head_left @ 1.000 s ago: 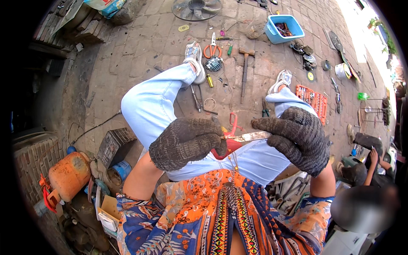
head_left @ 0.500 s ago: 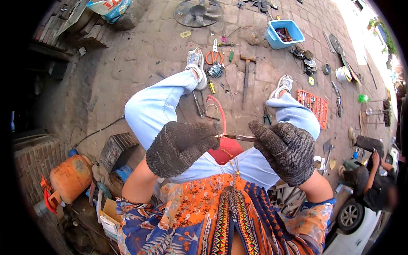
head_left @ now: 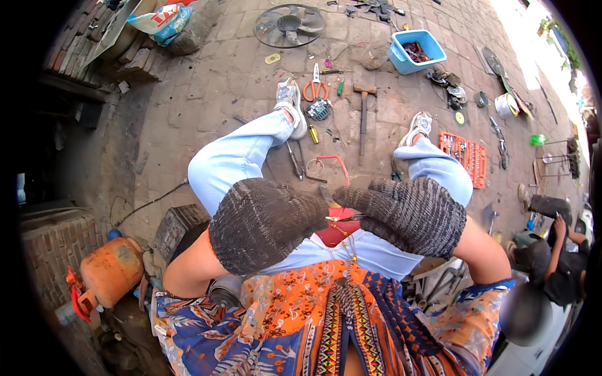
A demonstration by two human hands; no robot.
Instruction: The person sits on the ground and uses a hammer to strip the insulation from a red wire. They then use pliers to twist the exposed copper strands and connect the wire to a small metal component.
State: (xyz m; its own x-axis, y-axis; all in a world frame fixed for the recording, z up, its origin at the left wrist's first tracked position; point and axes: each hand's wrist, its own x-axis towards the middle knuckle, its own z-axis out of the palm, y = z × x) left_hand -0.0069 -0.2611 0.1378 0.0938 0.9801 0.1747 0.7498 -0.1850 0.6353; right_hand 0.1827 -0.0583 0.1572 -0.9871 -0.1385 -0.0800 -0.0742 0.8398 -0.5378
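Note:
My left hand (head_left: 269,225) and my right hand (head_left: 411,216) wear dark grey knitted gloves and meet in front of my lap. Between them runs a thin dark wire-like piece (head_left: 348,219) with a shiny end. The left fingers pinch that shiny end, while the right fingers close round the dark end. Gloves cover much of it, so its exact kind is unclear. Below the hands a red surface (head_left: 331,235) shows between my legs. Just beyond them on the ground lies a red bent bar (head_left: 338,164).
On the paving ahead lie orange-handled pliers (head_left: 315,89), a hammer (head_left: 364,116), screwdrivers and an orange socket set (head_left: 463,158). Farther off are a blue basin (head_left: 417,53) and a fan (head_left: 290,26). An orange gas cylinder (head_left: 111,269) stands left; another person (head_left: 558,250) is at right.
My hands have come closer together, and less of the wire-like piece shows between them. My right hand has moved left. Another person's head has come into view at the lower right.

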